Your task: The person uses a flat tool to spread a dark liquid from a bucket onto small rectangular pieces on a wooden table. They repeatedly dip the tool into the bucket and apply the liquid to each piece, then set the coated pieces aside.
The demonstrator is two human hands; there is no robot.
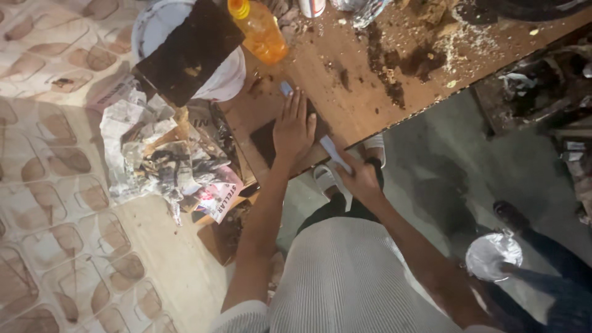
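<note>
At the near edge of the wooden workbench lies a dark flat sheet, and the left hand rests on it with palm down and fingers spread flat — pressing, not gripping. The sheet's long axis seems to run from near-left toward far-right, roughly along the forearm, though the hand hides most of it. Just right of it, at the table's lip, the right hand pinches a thin white strip, fingers closed round its near end; the strip points up and left toward the sheet, its far tip almost touching the sheet's near-right corner. That hand is off the bench, below the edge.

Beyond the fingertips sits a small bluish object, then an orange bottle. Left of the bench stand a white bucket topped by a dark board and crumpled newspaper — little room that way. Rightward the benchtop is open but strewn with dirt and crumbs.
</note>
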